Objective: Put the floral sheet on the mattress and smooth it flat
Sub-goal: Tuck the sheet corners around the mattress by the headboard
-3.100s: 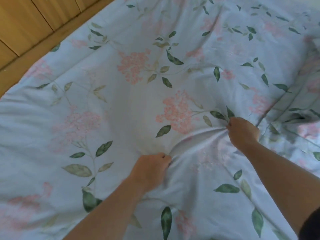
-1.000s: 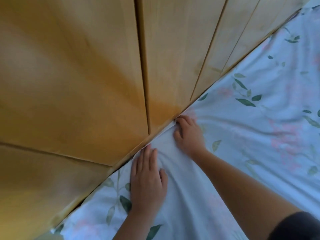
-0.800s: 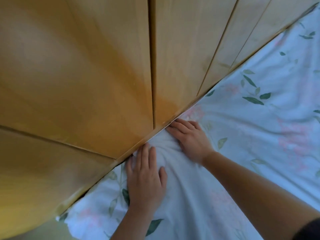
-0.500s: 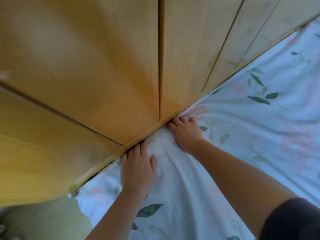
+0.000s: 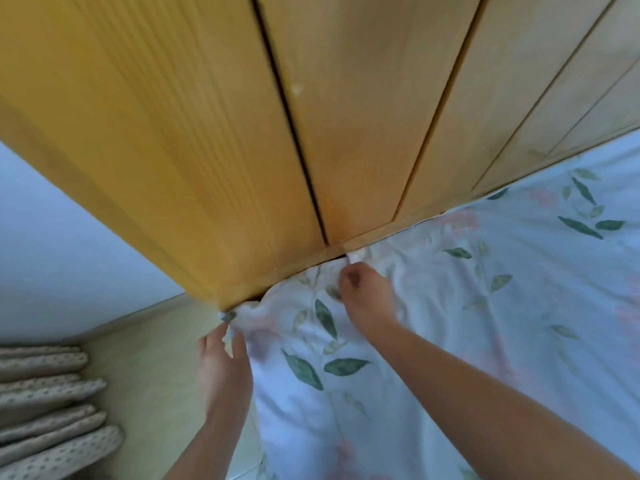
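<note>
- floral sheet (image 5: 485,306) covers the hidden mattress, corner bunched against the wooden headboard (image 5: 242,133).
- left hand (image 5: 223,365) pinches that corner; right hand (image 5: 363,299) curls into fabric nearby.
- uneven tugging could pull the corner loose, leaving creases.

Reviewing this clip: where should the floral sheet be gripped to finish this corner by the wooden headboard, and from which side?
Probably best to grip the floral sheet at its bunched corner, where the slack gathers at the end of the wooden headboard. Come from the open side beyond the mattress edge, as the left hand does; the headboard closes off the far side.
</note>
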`<state>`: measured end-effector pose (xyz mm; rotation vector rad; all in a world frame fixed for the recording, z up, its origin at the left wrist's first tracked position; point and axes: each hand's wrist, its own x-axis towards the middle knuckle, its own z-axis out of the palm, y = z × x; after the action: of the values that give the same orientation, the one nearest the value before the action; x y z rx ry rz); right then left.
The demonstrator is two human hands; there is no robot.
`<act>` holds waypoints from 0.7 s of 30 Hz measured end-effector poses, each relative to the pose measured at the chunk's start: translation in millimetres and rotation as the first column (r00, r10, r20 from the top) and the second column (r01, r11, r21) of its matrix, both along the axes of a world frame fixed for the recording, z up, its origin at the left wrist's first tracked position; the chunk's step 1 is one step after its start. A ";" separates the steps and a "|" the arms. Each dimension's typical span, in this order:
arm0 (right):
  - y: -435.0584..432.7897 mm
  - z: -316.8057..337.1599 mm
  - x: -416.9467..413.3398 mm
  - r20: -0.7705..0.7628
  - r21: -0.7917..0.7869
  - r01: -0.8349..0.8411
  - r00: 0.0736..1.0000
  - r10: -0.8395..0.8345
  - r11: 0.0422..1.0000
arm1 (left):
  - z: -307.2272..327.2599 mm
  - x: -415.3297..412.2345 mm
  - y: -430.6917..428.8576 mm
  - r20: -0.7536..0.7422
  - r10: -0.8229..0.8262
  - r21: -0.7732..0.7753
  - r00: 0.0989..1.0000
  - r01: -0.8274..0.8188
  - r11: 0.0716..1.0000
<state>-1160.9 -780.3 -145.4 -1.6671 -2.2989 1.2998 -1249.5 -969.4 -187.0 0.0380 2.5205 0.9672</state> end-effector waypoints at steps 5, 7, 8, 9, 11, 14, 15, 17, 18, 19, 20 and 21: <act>-11.2 -5.0 -25.0 0.080 0.009 0.047 0.996 -0.048 0.999 | -19.3 -30.2 17.9 0.346 0.115 0.047 0.931 -0.140 0.989; -11.6 -6.7 -32.9 0.176 0.053 0.041 0.983 -0.049 0.998 | -25.0 -30.8 19.8 0.333 0.044 0.017 0.942 -0.053 0.998; -11.4 -5.8 -36.1 0.232 0.060 0.036 0.971 -0.050 0.998 | -29.1 -32.3 17.8 0.307 0.060 0.027 0.950 -0.072 0.997; -10.7 -6.3 -38.5 0.260 0.055 0.051 0.964 -0.063 0.997 | -27.5 -33.2 15.9 0.314 0.106 0.054 0.943 -0.129 0.990; -10.9 -7.1 -41.1 0.220 0.025 0.133 0.966 -0.135 0.991 | -26.4 -35.5 13.2 0.357 0.206 0.093 0.911 -0.254 0.963; -22.8 -10.1 -43.0 -0.066 -0.056 0.377 0.923 -0.380 0.925 | -14.8 -40.3 20.7 0.607 0.198 0.126 0.770 -0.338 0.933; -28.4 -11.1 -43.5 -0.169 -0.117 0.446 0.871 -0.461 0.887 | -10.8 -42.5 25.8 0.664 0.141 0.111 0.734 -0.283 0.953; -35.3 -16.7 -42.7 -0.309 -0.212 0.480 0.794 -0.524 0.851 | -8.6 -45.5 35.6 0.674 0.023 0.106 0.739 -0.127 0.986; -36.0 -19.5 -41.1 -0.350 -0.221 0.467 0.781 -0.517 0.856 | -8.6 -45.9 38.4 0.649 0.003 0.116 0.761 -0.103 0.988; -35.7 -21.4 -39.3 -0.385 -0.226 0.454 0.771 -0.508 0.862 | -9.4 -45.8 40.3 0.605 0.011 0.135 0.797 -0.117 0.984; -35.5 -22.8 -38.9 -0.418 -0.236 0.446 0.755 -0.505 0.863 | -10.0 -46.2 40.0 0.543 0.039 0.159 0.839 -0.148 0.976; -36.8 -22.9 -40.1 -0.456 -0.253 0.436 0.734 -0.504 0.864 | -12.7 -46.1 35.9 0.488 0.089 0.186 0.868 -0.203 0.961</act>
<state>-1201.0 -817.1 -168.3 -1.5425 -1.3975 1.5390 -1295.6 -933.5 -199.7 -0.2934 1.9702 1.1651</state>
